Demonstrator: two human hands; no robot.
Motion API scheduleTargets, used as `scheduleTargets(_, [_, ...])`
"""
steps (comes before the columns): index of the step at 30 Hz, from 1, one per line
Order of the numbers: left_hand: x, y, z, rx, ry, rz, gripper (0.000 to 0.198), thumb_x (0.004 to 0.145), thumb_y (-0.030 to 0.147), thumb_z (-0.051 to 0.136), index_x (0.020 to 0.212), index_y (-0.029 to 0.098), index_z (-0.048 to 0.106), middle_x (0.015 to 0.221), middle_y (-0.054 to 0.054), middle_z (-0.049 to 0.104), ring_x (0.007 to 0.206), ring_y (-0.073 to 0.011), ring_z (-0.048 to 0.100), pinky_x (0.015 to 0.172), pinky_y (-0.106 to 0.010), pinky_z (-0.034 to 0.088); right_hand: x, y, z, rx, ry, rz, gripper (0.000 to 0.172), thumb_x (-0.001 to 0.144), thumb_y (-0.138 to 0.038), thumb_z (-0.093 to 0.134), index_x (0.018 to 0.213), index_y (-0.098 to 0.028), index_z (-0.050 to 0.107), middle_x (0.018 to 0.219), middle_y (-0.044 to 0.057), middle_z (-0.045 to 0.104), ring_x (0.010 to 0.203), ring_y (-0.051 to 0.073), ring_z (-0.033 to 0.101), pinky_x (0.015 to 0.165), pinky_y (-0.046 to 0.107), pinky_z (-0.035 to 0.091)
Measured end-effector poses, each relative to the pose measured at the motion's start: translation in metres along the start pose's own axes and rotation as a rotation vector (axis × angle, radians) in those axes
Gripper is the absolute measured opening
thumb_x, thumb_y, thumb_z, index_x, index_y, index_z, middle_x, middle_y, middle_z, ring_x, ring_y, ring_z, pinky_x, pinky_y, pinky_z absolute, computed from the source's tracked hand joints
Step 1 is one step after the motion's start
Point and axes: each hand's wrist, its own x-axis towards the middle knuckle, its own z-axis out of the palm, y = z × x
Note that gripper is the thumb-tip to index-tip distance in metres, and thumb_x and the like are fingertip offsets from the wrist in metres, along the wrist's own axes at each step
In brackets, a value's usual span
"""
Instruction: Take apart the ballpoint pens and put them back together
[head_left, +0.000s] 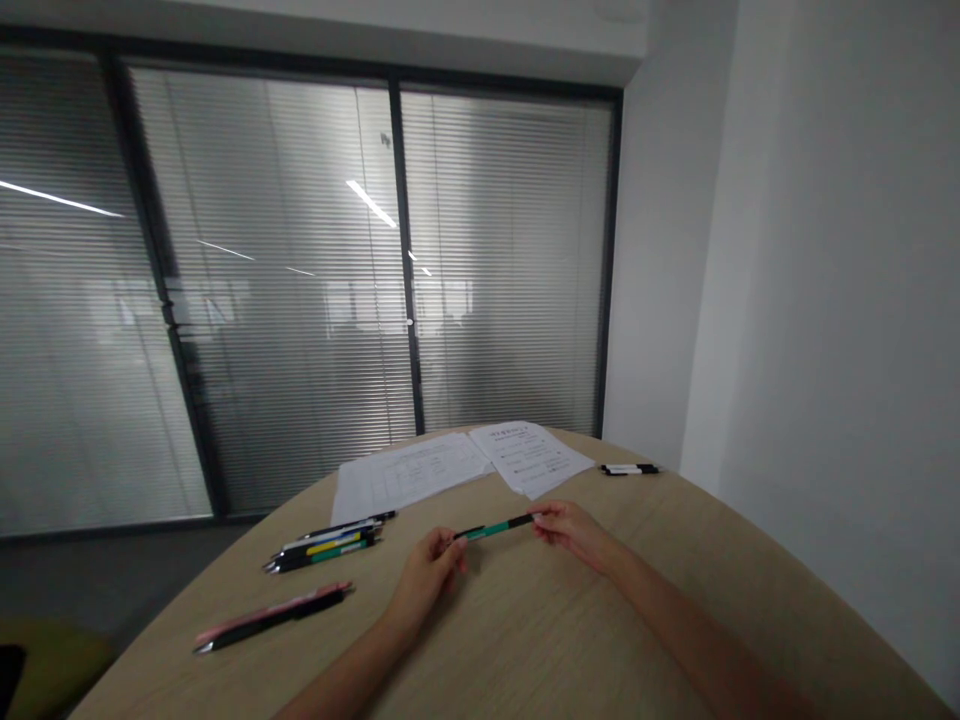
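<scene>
A green and black pen [496,528] is stretched between my two hands above the round wooden table [570,630]. My left hand [431,575] pinches one end, which carries a dark clip. The other, black end sits between the fingertips of my right hand [574,532]. To the left of my left hand lies a group of several pens [326,543], with white, yellow and green among them. Nearer to me, a pink pen [274,610] and a black pen [274,622] rest side by side.
Printed sheets of paper [409,475] lie toward the table's far edge, with another sheet [532,458] beside them. Black and white pens [628,469] are at the far right. A glass partition with blinds [502,260] stands behind the table, and a white wall [832,300] is on the right.
</scene>
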Motion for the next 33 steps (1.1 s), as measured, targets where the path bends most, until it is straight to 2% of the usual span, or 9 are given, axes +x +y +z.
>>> scheduleTargets(4, [-0.005, 0.006, -0.001, 0.032, -0.012, -0.03, 0.045, 0.063, 0.063, 0.045, 0.054, 0.019, 0.046, 0.04, 0.004, 0.05, 0.036, -0.0098, 0.04, 0.04, -0.021, 0.029, 0.0, -0.001, -0.001, 0.014, -0.01, 0.012, 0.036, 0.048, -0.034, 0.075, 0.076, -0.016, 0.062, 0.06, -0.002, 0.058, 0.056, 0.011, 0.052, 0.055, 0.024, 0.035])
scheduleTargets(9, [-0.006, 0.003, 0.001, 0.061, -0.038, -0.088, 0.051, 0.064, 0.068, 0.038, 0.051, 0.019, 0.046, 0.036, 0.004, 0.046, 0.034, -0.0102, 0.039, 0.039, -0.022, 0.029, 0.001, 0.0, -0.002, 0.031, -0.009, 0.013, 0.037, 0.045, -0.031, 0.077, 0.075, -0.016, 0.063, 0.061, -0.003, 0.058, 0.056, 0.01, 0.052, 0.057, 0.024, 0.036])
scheduleTargets(14, [0.0, -0.003, 0.0, 0.151, -0.048, -0.02, 0.05, 0.066, 0.062, 0.038, 0.061, 0.015, 0.054, 0.049, 0.001, 0.053, 0.037, -0.0099, 0.042, 0.039, -0.022, 0.032, 0.002, 0.001, -0.002, 0.033, -0.004, 0.012, 0.036, 0.047, -0.033, 0.075, 0.076, -0.016, 0.063, 0.062, -0.002, 0.059, 0.059, 0.01, 0.053, 0.06, 0.024, 0.037])
scheduleTargets(18, [0.002, -0.003, -0.001, 0.197, -0.053, 0.023, 0.041, 0.068, 0.047, 0.043, 0.088, 0.014, 0.057, 0.06, 0.001, 0.058, 0.044, -0.0122, 0.049, 0.043, -0.022, 0.036, 0.0, -0.001, -0.002, 0.008, -0.012, 0.017, 0.036, 0.048, -0.033, 0.075, 0.077, -0.016, 0.063, 0.062, -0.002, 0.059, 0.058, 0.01, 0.052, 0.06, 0.025, 0.037])
scheduleTargets(20, [0.0, -0.001, -0.001, 0.227, -0.065, 0.055, 0.032, 0.066, 0.038, 0.048, 0.086, 0.015, 0.059, 0.064, 0.0, 0.061, 0.055, -0.0146, 0.055, 0.051, -0.023, 0.041, -0.001, -0.002, -0.002, -0.012, -0.026, 0.025, 0.036, 0.048, -0.033, 0.074, 0.078, -0.015, 0.063, 0.062, -0.002, 0.06, 0.059, 0.01, 0.053, 0.061, 0.025, 0.037])
scheduleTargets(22, [-0.003, 0.001, -0.001, 0.296, -0.094, 0.101, 0.022, 0.064, 0.03, 0.052, 0.08, 0.017, 0.061, 0.069, -0.001, 0.064, 0.066, -0.0163, 0.057, 0.061, -0.024, 0.042, -0.002, -0.002, -0.001, -0.034, -0.045, 0.032, 0.036, 0.049, -0.032, 0.074, 0.079, -0.015, 0.064, 0.062, -0.002, 0.06, 0.058, 0.01, 0.053, 0.061, 0.025, 0.037])
scheduleTargets(24, [-0.009, 0.004, 0.002, 0.47, -0.149, 0.187, 0.019, 0.067, 0.025, 0.052, 0.081, 0.019, 0.063, 0.076, -0.002, 0.066, 0.072, -0.0174, 0.059, 0.066, -0.025, 0.042, -0.003, -0.002, -0.001, -0.059, -0.069, 0.039, 0.036, 0.05, -0.033, 0.074, 0.079, -0.015, 0.064, 0.06, -0.002, 0.06, 0.055, 0.009, 0.051, 0.058, 0.024, 0.037])
scheduleTargets(29, [-0.025, 0.011, 0.011, 0.999, -0.226, 0.516, 0.022, 0.079, 0.025, 0.042, 0.086, 0.017, 0.062, 0.082, -0.008, 0.066, 0.076, -0.0216, 0.059, 0.068, -0.031, 0.044, -0.005, -0.004, 0.002, -0.104, -0.116, 0.03, 0.031, 0.055, -0.039, 0.07, 0.069, -0.012, 0.065, 0.057, 0.0, 0.06, 0.049, 0.008, 0.048, 0.05, 0.023, 0.033])
scheduleTargets(33, [-0.027, 0.013, 0.013, 1.095, -0.186, 0.574, 0.022, 0.081, 0.022, 0.04, 0.085, 0.015, 0.06, 0.08, -0.009, 0.066, 0.075, -0.0229, 0.06, 0.068, -0.034, 0.045, -0.004, -0.005, 0.004, -0.087, -0.112, 0.005, 0.034, 0.059, -0.046, 0.066, 0.059, -0.012, 0.062, 0.053, -0.001, 0.057, 0.046, 0.008, 0.047, 0.048, 0.022, 0.031])
